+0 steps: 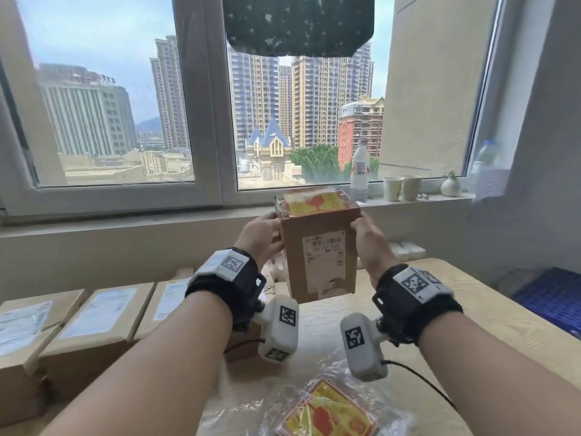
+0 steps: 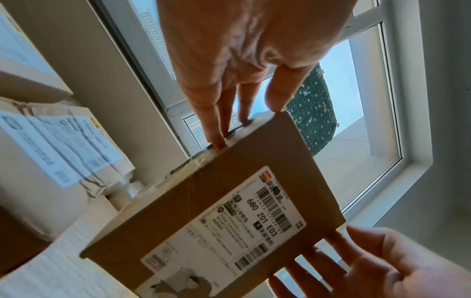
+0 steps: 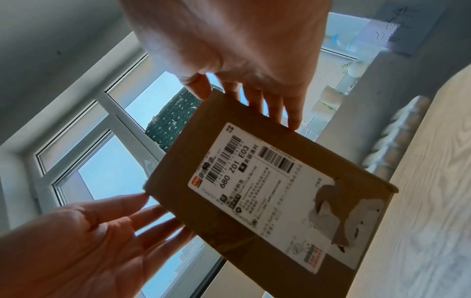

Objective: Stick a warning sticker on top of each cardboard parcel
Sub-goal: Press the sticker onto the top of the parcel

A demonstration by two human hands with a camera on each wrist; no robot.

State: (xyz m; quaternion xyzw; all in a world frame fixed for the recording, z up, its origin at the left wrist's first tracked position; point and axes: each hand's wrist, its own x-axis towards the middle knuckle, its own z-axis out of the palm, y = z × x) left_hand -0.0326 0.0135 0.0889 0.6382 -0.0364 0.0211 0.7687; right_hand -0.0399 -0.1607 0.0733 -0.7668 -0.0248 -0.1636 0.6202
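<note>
A brown cardboard parcel [image 1: 320, 256] with a white shipping label stands upright at the far side of the table, and a yellow and red warning sticker [image 1: 314, 201] lies on its top face. My left hand [image 1: 261, 234] presses the parcel's left side with straight fingers [image 2: 216, 121]. My right hand [image 1: 364, 231] presses the right side, fingers straight along it [image 3: 275, 108]. The wrist views show the parcel [image 2: 216, 211] [image 3: 267, 191] between both palms. Whether its base touches the table I cannot tell.
A plastic bag of more warning stickers [image 1: 330, 416] lies on the wooden table [image 1: 471, 309] near me. Several labelled parcels [image 1: 103, 319] sit in a row at the left. A bottle [image 1: 360, 168] and paper cups [image 1: 402, 187] stand on the sill; a blue crate [image 1: 553, 294] is at the right.
</note>
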